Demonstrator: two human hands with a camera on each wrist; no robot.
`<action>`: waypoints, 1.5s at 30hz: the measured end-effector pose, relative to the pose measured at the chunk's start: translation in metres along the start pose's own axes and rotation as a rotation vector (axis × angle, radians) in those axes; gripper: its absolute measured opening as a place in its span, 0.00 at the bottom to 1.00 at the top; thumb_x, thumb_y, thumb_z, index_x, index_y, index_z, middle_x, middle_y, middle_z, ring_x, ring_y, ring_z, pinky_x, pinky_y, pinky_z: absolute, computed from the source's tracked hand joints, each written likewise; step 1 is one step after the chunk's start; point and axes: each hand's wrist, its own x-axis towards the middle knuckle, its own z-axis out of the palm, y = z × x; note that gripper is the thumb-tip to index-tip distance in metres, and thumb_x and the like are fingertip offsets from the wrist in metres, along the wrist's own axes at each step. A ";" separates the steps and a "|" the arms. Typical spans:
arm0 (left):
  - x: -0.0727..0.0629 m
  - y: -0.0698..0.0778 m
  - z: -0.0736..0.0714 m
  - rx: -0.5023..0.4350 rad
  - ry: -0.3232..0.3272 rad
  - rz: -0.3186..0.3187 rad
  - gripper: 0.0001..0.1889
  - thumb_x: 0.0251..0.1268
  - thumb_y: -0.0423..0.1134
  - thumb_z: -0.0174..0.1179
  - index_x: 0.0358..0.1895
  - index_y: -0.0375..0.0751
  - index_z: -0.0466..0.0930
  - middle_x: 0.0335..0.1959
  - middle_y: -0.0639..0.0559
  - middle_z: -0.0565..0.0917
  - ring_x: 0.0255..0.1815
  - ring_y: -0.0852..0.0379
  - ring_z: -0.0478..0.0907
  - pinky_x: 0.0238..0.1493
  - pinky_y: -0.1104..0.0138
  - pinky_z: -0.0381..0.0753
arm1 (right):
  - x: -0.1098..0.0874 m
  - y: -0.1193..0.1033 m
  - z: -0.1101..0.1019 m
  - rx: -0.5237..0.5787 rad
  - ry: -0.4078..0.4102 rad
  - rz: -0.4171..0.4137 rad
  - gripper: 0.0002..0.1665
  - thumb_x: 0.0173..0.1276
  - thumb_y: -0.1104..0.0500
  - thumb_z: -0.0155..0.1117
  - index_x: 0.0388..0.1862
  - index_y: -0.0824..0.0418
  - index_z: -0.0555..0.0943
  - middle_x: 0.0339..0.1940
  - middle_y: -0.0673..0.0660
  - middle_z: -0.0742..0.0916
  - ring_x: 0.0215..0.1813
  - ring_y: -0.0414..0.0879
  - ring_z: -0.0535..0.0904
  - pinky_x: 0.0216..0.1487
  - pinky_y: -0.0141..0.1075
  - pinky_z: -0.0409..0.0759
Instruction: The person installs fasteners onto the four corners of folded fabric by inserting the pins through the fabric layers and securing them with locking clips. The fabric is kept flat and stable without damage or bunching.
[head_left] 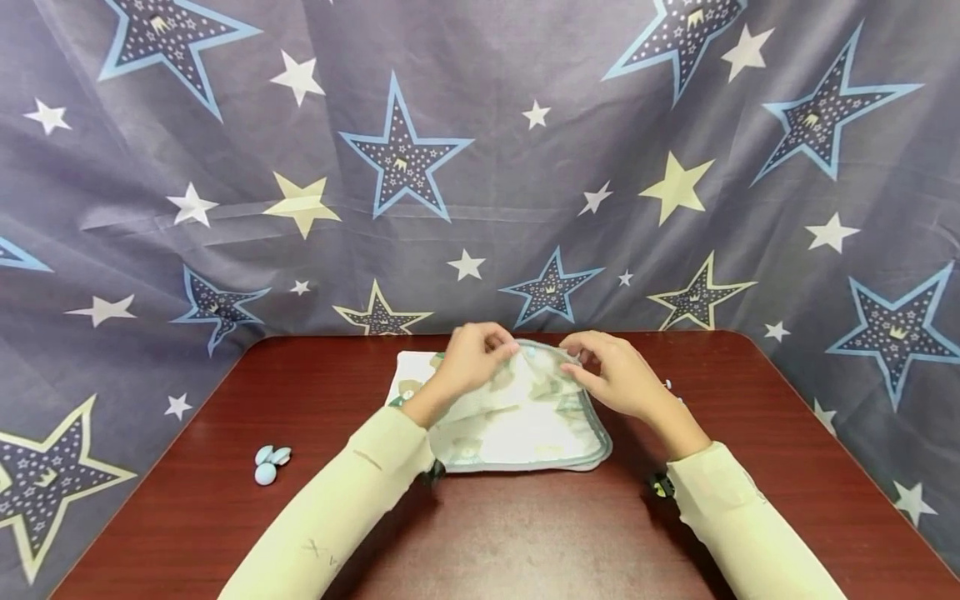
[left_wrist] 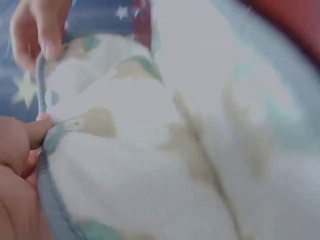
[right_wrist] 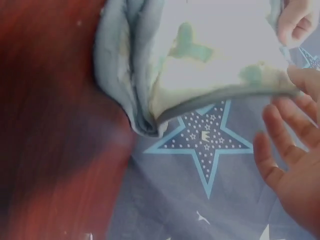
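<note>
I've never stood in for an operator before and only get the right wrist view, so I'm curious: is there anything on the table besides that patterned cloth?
Observer: Yes. The head view shows small pale blue pieces lying on the table, to the left of the patterned cloth.
Visitor: Nice! I can only glimpse the left hand. What is it doing?
Observer: The left wrist view shows it pinching the cloth's grey trim.
Visitor: And does the person have sleeves? I can't see any.
Observer: Yes, the head view shows long cream sleeves on both arms.
</note>
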 end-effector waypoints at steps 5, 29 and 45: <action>0.021 -0.036 -0.016 -0.207 0.163 -0.282 0.06 0.68 0.39 0.69 0.39 0.39 0.88 0.30 0.52 0.85 0.31 0.58 0.77 0.35 0.68 0.76 | -0.001 0.000 -0.004 0.024 -0.015 0.041 0.12 0.66 0.59 0.74 0.47 0.57 0.85 0.38 0.50 0.86 0.38 0.41 0.79 0.39 0.40 0.79; -0.002 -0.092 -0.046 0.101 -0.174 -0.607 0.10 0.66 0.38 0.69 0.40 0.38 0.77 0.40 0.44 0.78 0.35 0.49 0.77 0.32 0.60 0.78 | -0.002 0.004 -0.010 0.055 -0.174 0.050 0.06 0.69 0.59 0.72 0.43 0.56 0.86 0.35 0.45 0.86 0.38 0.39 0.80 0.41 0.45 0.81; -0.016 -0.049 -0.025 0.330 -0.487 0.204 0.06 0.62 0.34 0.70 0.33 0.45 0.81 0.27 0.57 0.81 0.31 0.62 0.77 0.39 0.66 0.78 | -0.015 0.035 -0.033 -0.212 -0.313 0.077 0.09 0.69 0.56 0.70 0.45 0.57 0.85 0.36 0.48 0.86 0.42 0.48 0.83 0.44 0.45 0.80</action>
